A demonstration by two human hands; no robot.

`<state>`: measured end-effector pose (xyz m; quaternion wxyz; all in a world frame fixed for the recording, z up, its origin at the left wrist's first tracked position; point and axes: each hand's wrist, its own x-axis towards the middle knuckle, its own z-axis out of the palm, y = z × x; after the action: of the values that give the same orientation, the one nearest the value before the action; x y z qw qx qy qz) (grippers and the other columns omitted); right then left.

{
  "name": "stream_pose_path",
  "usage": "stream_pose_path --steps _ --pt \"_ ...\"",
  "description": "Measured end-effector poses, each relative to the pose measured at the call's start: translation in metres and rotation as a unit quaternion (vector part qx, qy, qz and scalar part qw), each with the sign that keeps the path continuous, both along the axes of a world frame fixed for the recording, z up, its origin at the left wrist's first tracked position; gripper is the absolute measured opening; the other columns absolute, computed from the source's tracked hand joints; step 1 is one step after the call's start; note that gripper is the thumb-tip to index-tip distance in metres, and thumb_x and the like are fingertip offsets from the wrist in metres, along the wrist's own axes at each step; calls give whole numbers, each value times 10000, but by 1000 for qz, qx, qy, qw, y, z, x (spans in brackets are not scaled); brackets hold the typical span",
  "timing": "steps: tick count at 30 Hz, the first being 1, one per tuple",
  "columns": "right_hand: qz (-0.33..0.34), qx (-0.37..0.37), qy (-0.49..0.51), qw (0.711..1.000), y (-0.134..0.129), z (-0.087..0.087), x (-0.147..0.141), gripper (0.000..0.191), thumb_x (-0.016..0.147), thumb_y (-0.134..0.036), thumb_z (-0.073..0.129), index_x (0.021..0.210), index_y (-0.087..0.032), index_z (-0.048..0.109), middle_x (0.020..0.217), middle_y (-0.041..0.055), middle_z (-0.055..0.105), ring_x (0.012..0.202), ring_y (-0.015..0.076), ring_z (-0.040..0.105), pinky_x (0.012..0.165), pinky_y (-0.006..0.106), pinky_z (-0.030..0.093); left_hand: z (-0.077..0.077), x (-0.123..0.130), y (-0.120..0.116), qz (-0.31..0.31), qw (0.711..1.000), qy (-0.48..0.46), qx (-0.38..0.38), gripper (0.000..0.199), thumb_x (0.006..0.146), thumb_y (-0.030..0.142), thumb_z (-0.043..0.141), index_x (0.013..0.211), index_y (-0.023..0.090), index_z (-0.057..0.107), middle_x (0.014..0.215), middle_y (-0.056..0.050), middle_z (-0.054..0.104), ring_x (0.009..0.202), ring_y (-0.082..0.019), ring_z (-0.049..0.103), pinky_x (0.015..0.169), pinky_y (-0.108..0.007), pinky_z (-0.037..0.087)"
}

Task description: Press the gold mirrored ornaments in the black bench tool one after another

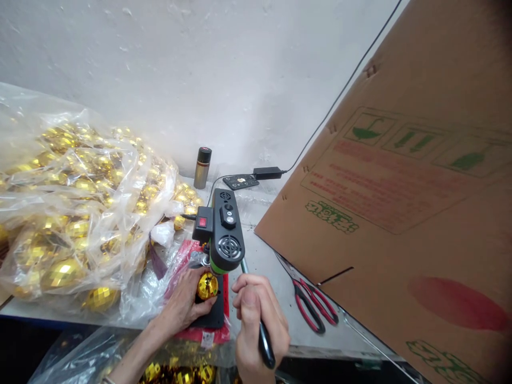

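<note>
My left hand [184, 300] is closed around a shiny gold faceted ball [207, 287], thumb on the near side and fingers on the far side. The ball sits over the black base [215, 316] of a small black bench machine [227, 230], just under its head. That head has round vents, and a red switch [202, 222] is on its side box. Whether the ball touches the machine's tool is hidden. On the machine's right, my right hand [261, 319] is wrapped around its lever, whose black grip [265, 345] shows below my fingers.
Clear plastic bags of gold balls [80, 213] fill the left side. Red-and-black scissors [314, 305] lie right of the machine, beside a large cardboard box [384, 202]. Behind are a dark-capped bottle [202, 168], a phone-like black object [240, 182] and a power adapter [268, 173]. More balls [184, 373] sit below the table edge.
</note>
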<state>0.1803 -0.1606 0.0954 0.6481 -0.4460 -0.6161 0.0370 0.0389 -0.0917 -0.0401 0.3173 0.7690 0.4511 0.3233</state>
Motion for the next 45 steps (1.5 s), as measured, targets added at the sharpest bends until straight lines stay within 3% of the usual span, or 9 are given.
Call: stream_pose_path --steps 4,8,15,23,45 --pt "0 15 -8 1000 2 -3 2 302 1055 -84 451 807 -220 557 783 -1 617 660 112 606 540 230 421 -7 0 -1 -1 1000 -2 2 434 849 383 733 1237 205 658 1164 -136 734 1078 -343 674 956 -516 562" --pt "0 36 -21 999 4 -17 4 288 1034 -79 458 816 -230 570 760 -5 622 724 142 662 601 252 479 -4 0 -1 -3 1000 -2 -10 422 833 347 736 1224 211 655 1171 -129 731 1081 -340 669 960 -513 560" --pt "-19 53 -16 998 6 -40 2 262 1016 -107 458 847 -250 598 781 3 671 639 170 660 588 313 501 3 -1 -3 2 1000 5 -23 384 842 355 727 1190 206 658 1128 -118 721 1059 -333 670 942 -491 559" --pt "-40 65 -25 997 8 -41 1 302 1057 -117 418 816 -237 554 776 -24 630 659 127 626 631 260 489 -5 3 -1 11 1000 -3 -2 407 819 345 732 1197 214 654 1112 -112 716 1051 -334 670 929 -489 562" --pt "-42 87 10 995 12 -48 -5 320 1048 -116 407 783 -229 545 761 -22 577 645 130 566 633 281 443 -11 6 0 0 1000 -5 12 455 814 288 734 1253 204 645 1128 -114 704 1064 -329 655 945 -498 558"
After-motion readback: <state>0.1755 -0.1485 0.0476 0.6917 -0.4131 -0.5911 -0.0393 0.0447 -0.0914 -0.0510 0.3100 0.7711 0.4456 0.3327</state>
